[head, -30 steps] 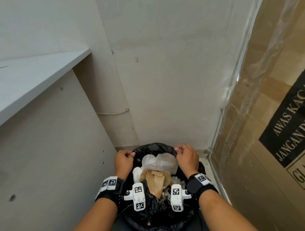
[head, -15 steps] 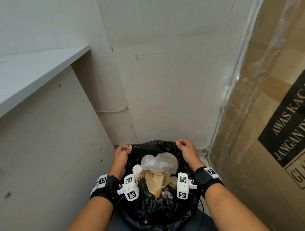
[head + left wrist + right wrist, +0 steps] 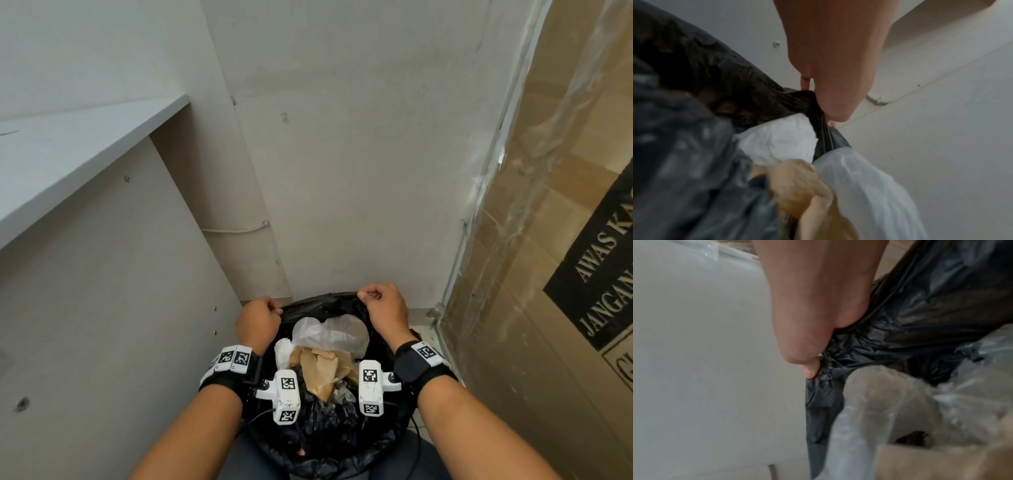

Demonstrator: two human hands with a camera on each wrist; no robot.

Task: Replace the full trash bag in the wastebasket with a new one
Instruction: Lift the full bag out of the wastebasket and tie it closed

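Note:
A full black trash bag [image 3: 329, 431] sits at the bottom of the head view, stuffed with a clear plastic bag [image 3: 334, 334], white tissue [image 3: 282, 349] and brown paper [image 3: 322, 370]. My left hand [image 3: 257, 322] grips the bag's far left edge in a fist. My right hand [image 3: 382, 308] grips the far right edge, a bit higher. In the left wrist view my left hand [image 3: 818, 104] pinches bunched black plastic [image 3: 748, 94]. The right wrist view shows my right hand [image 3: 809, 363] clenched on gathered black film [image 3: 890, 340]. The wastebasket itself is hidden under the bag.
A white shelf [image 3: 61, 154] and its side panel [image 3: 102, 308] close off the left. A plain wall [image 3: 342, 154] stands behind the bag. A cardboard-covered panel [image 3: 548, 240] with a black warning label [image 3: 596, 274] fills the right. A strip of tiled floor [image 3: 423, 334] shows by the bag.
Both hands have kept their grip on the bag's edges and risen slightly, the right higher than the left. The bag's far rim is pulled up and stretched between them.

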